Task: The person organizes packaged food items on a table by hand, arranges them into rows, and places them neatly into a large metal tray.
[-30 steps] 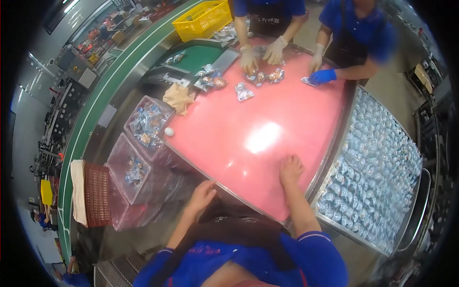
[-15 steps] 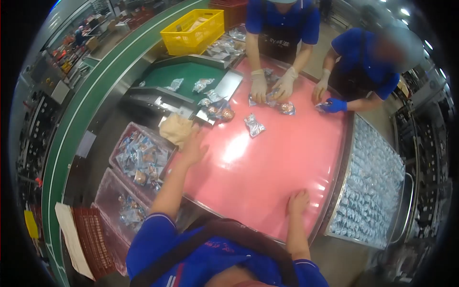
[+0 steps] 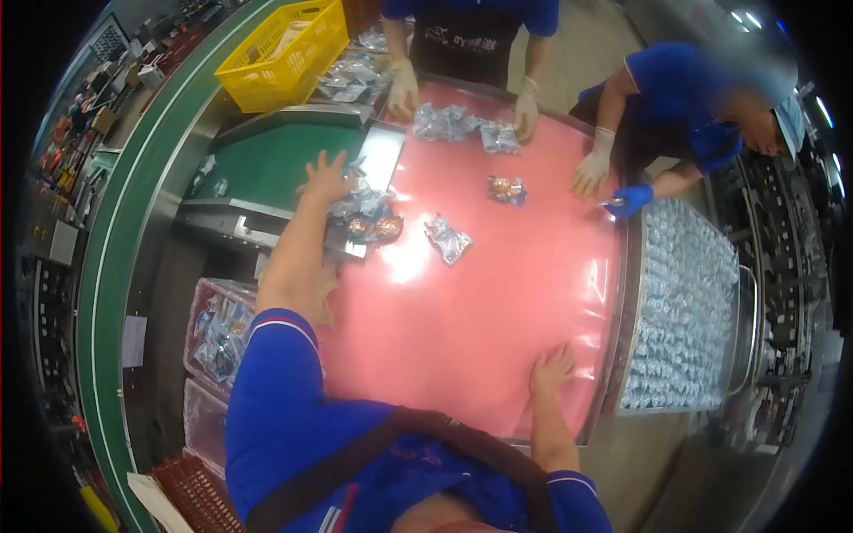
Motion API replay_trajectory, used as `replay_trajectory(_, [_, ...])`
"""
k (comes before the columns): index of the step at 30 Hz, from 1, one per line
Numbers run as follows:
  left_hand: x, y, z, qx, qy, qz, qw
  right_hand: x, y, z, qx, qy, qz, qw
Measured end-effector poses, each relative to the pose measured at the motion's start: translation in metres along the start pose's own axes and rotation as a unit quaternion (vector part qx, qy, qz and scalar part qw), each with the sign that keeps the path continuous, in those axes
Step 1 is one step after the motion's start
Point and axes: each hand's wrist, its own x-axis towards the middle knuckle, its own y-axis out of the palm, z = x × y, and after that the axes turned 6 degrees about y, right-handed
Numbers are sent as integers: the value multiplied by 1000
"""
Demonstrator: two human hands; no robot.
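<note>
While left hand splays by packets | right hand half-spread on table | crate beyond

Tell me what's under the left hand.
Green surface shows beside the left hand, with silvery packets at its edge. What lies directly beneath is covered, so contact can't be told.

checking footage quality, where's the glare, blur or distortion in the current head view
Head view: white glare on the pink tabletop beside a silver packet; head view: fisheye distortion bows the green conveyor belt, with black corners; head view: a blurred patch over the head of the blue-gloved co-worker.
</note>
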Motion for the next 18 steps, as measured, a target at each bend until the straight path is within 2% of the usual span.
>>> replay_trajectory(2, [10,27,-9,10,16,39,999,0,-18,8,6,4,25,1000])
replay_trajectory(5, [-23,41,-37,96,50,10,994,-1,-21,9,7,-5,24,1000])
replay_trajectory(8, [-65,88,-53,131,134,-1,982,2,-17,8,6,-11,11,1000])
replay_trajectory(11, [-132,137,-93,93,179,50,978,1,-9,3,24,-10,-6,1000])
replay_trajectory(16, [-238,169,-154,-17,258,155,954,2,0,-3,26,-6,-21,999])
replay_trajectory(18, [-252,208,-136,-106,338,84,932,3,6,-7,35,-13,-38,999])
